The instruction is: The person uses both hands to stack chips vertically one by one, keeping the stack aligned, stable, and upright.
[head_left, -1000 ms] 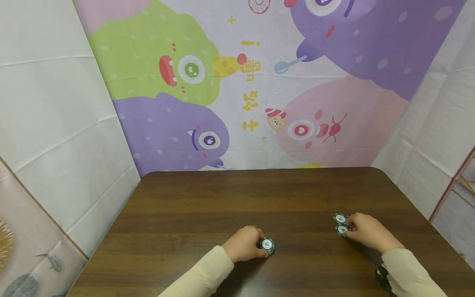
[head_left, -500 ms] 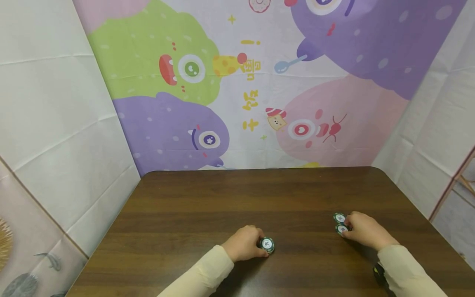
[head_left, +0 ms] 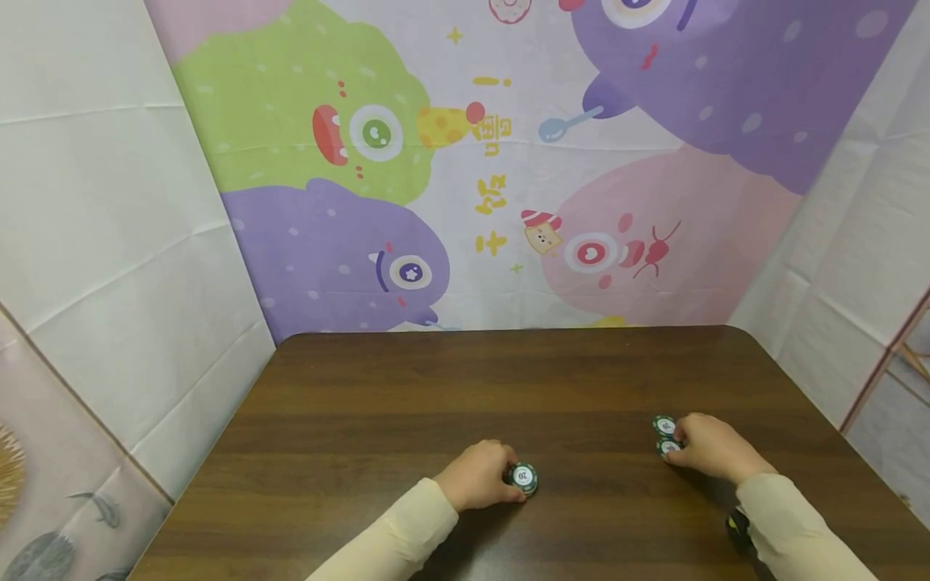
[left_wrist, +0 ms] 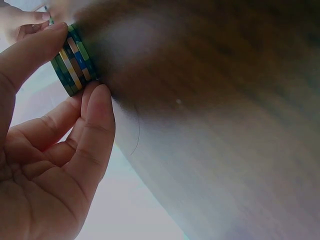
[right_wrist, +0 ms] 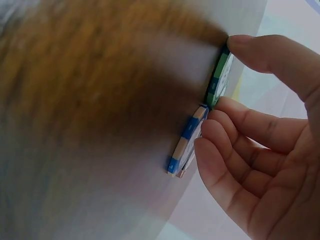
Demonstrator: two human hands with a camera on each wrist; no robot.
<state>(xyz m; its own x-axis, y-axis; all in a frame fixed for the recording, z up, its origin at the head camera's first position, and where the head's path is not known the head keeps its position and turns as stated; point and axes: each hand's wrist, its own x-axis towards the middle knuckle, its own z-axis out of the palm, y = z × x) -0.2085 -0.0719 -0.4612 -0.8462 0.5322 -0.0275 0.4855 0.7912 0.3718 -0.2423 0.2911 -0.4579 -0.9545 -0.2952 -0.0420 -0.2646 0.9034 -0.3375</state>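
At the table's near middle, my left hand (head_left: 475,476) holds a short stack of poker chips (head_left: 524,478), a green one marked 20 on top. Layered green, blue, yellow and pale edges of the stack (left_wrist: 75,62) show between thumb and fingertips in the left wrist view. Farther right, my right hand (head_left: 715,448) pinches a green poker chip (right_wrist: 220,77) by its rim, thumb on one side and index finger on the other. A second green chip (head_left: 664,425) lies just beyond it. In the right wrist view, a blue-and-beige chip (right_wrist: 186,142) lies beside my curled fingers.
The brown wooden table (head_left: 436,387) has rounded far corners. Behind it hangs a cloth (head_left: 501,298) printed with cartoon monsters, and pale panels (head_left: 109,202) stand at both sides. A dark object (head_left: 738,524) sits under the right sleeve.
My right hand has slid slightly left, and its fingers now cover more of the nearer green chip. The left hand and its stack have stayed in place.
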